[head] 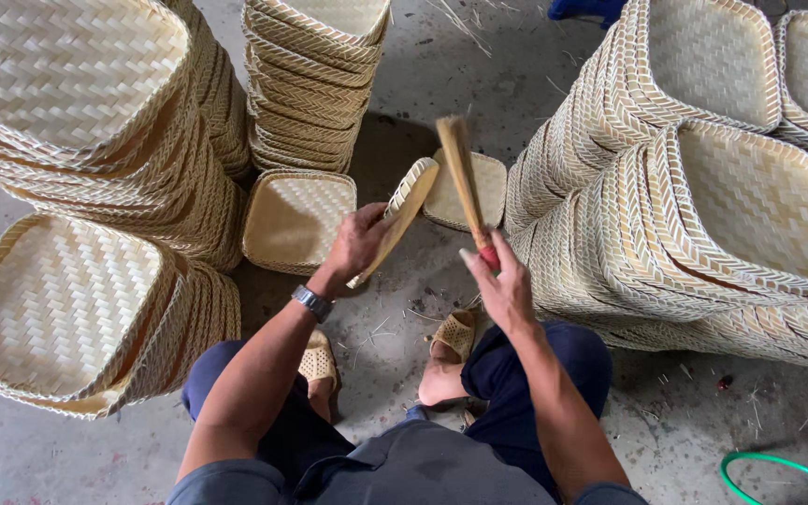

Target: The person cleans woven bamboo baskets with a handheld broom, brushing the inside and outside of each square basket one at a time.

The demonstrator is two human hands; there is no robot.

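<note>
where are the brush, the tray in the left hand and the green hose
brush (pixel 463 178), head view, on its bristles
tray (pixel 411 198), head view, on its woven rim
green hose (pixel 771 465), head view, on its curved part

Seated on the concrete floor (pixel 49 458) among tall stacks of woven trays (pixel 694 196), the person grips a small woven tray (pixel 406 210) edge-on in the left hand (pixel 357 241) and a red-handled brush (pixel 466 178) in the right hand (pixel 505 285).

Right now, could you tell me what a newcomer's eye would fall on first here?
Tall stacks of woven trays crowd both sides of the concrete floor. In the middle, the left hand holds a small woven tray on edge, while the right hand grips a red-handled brush beside it.
</note>
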